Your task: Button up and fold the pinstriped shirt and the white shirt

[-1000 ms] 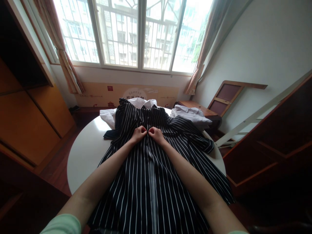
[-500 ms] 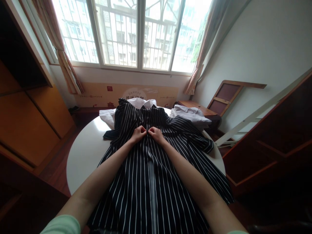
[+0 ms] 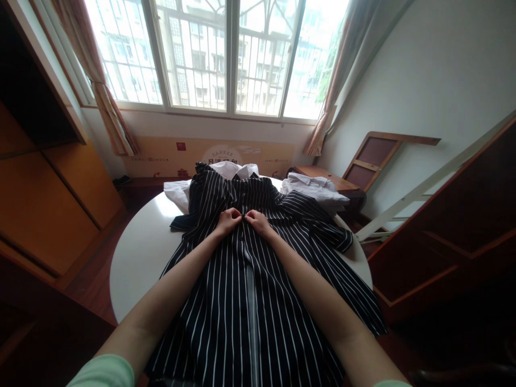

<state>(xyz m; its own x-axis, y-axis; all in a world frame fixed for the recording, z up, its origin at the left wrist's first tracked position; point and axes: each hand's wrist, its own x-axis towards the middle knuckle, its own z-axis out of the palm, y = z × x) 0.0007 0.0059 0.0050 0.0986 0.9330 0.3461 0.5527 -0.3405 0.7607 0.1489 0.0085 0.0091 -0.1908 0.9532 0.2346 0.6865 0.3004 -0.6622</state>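
Striped dress (image 3: 226,301) lies front-up across the white table (image 3: 135,255), probably spread for easy reach. My left hand (image 3: 229,221) and right hand (image 3: 257,221) pinch its front opening, fingertips nearly meeting, likely to keep both edges together.

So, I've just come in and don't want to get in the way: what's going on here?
A person's left hand and right hand are pinching the front of a black-and-white striped dress, fingertips close together; the detail between them is too small to make out. The dress lies spread over a white round table, with folded white shirts beyond its right sleeve.
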